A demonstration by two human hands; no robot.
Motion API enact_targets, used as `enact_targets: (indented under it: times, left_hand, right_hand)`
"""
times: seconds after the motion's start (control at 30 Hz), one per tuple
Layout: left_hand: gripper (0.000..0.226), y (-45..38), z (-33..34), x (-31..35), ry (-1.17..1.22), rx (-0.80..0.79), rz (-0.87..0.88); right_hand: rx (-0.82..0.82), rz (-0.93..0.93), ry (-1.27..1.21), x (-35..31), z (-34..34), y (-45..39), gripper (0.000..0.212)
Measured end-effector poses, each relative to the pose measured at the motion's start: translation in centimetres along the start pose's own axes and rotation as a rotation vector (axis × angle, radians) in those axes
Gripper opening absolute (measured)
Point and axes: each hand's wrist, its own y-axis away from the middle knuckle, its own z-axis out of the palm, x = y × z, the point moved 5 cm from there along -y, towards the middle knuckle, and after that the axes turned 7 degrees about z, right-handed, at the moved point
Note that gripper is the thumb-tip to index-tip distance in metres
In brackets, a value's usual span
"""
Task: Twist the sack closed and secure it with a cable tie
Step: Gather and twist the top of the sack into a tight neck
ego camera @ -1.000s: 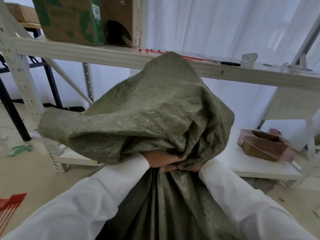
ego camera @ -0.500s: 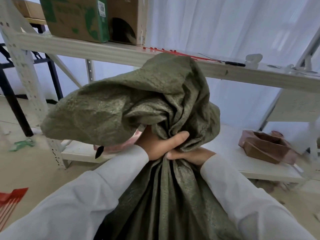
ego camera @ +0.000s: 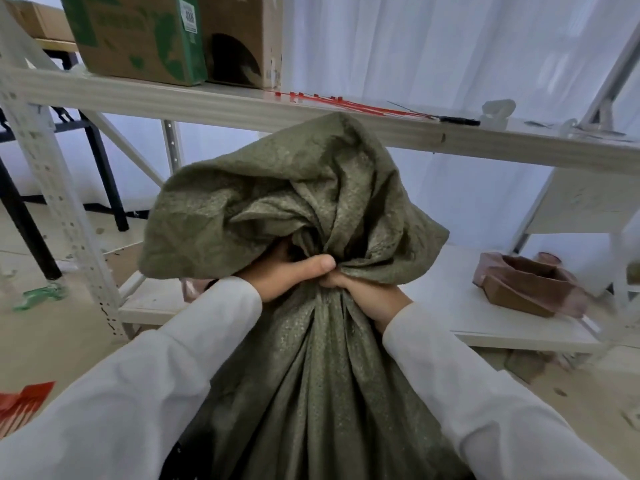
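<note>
Below shelf point(ego camera: 242, 109), sack point(ego camera: 311, 393) neck (twisted) clamped between left hand point(ego camera: 287, 277) and right hand point(ego camera: 367, 296).

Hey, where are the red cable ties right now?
In the head view the red cable ties lie on the upper shelf, right of the cardboard boxes and just above the sack's bunched top.

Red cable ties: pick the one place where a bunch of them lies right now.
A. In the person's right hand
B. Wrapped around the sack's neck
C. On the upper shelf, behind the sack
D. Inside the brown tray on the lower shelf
C. The red cable ties lie loose on the upper shelf behind the sack, while the left hand and right hand both grip the gathered neck, which has no tie on it.
</note>
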Motion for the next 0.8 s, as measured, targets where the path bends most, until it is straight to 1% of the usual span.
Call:
enact_targets:
  times: [0.03,0.07,0.1,0.13,0.17,0.2,0.23,0.27,0.3,0.33,0.37,0.4,0.47,0.5,0.57,0.63,0.67,0.73,0.8]
  left_hand:
    - [0.094,-0.1,-0.6,-0.3,-0.002,0.036,0.000]
    - [0.091,0.0,-1.4,-0.4,0.022,0.093,-0.017]
    - [0.082,-0.1,-2.3,-1.4,0.038,0.161,-0.049]
    - [0.075,-0.1,-3.4,-2.0,0.037,0.237,-0.100]
    - [0.077,-0.2,-4.3,-3.1,0.049,0.289,-0.135]
    - [0.081,-0.3,-4.9,-3.7,0.014,0.303,-0.153]
    - [0.078,-0.5,-5.2,-4.6,-0.017,0.278,-0.161]
    - [0.068,-0.5,-4.9,-5.3,-0.025,0.214,-0.202]
    - [0.062,-0.5,-4.6,-6.8,-0.015,0.173,-0.252]
    - [0.066,-0.1,-4.0,-7.4,-0.028,0.134,-0.296]
    - [0.073,-0.2,-3.4,-8.7,0.004,0.101,-0.293]
    - [0.073,0.0,-3.0,-8.8,0.026,0.097,-0.304]
    - [0.050,0.0,-2.3,-9.1,0.098,0.132,-0.305]
    - [0.043,-0.1,-2.3,-8.9,0.122,0.130,-0.279]
    - [0.041,-0.4,-2.4,-8.0,0.148,0.155,-0.284]
    - [0.052,-1.4,-2.4,-8.1,0.190,0.190,-0.266]
    - [0.051,-1.4,-2.4,-7.5,0.159,0.203,-0.232]
    - [0.037,-1.8,-1.9,-6.7,0.132,0.211,-0.169]
    - [0.036,-1.9,-1.5,-6.1,0.199,0.241,-0.163]
  right_hand:
    - [0.012,-0.005,-0.027,0.0,-0.3,0.1,0.060]
    - [0.046,-0.003,-0.042,0.1,-0.8,0.0,0.065]
    - [0.081,0.008,-0.069,0.1,-1.2,0.0,0.067]
    - [0.095,0.022,-0.087,0.0,-1.6,-0.1,0.065]
    - [0.093,0.039,-0.103,-0.2,-1.7,0.0,0.058]
    - [0.075,0.044,-0.127,-0.4,-1.8,0.1,0.048]
    - [0.062,0.050,-0.135,-0.8,-1.9,0.3,0.038]
    - [0.035,0.052,-0.133,-0.8,-2.0,0.4,0.034]
    - [0.012,0.066,-0.127,-0.7,-2.0,0.4,0.035]
    - [-0.019,0.071,-0.113,-0.4,-1.9,0.4,0.039]
    - [-0.038,0.092,-0.066,-0.1,-1.6,0.3,0.045]
    - [-0.062,0.108,-0.008,0.2,-1.2,0.0,0.050]
    - [-0.112,0.140,0.064,0.6,-0.4,-0.4,0.052]
    - [-0.125,0.153,0.071,0.7,0.0,-0.5,0.050]
    - [-0.143,0.161,0.047,0.8,0.5,-0.8,0.045]
    - [-0.169,0.160,0.027,0.9,0.8,-0.8,0.042]
    - [-0.179,0.155,0.012,1.0,0.9,-0.8,0.043]
    - [-0.202,0.127,-0.062,1.0,1.1,-0.8,0.042]
    - [-0.257,0.077,-0.125,0.4,1.6,-0.3,0.033]
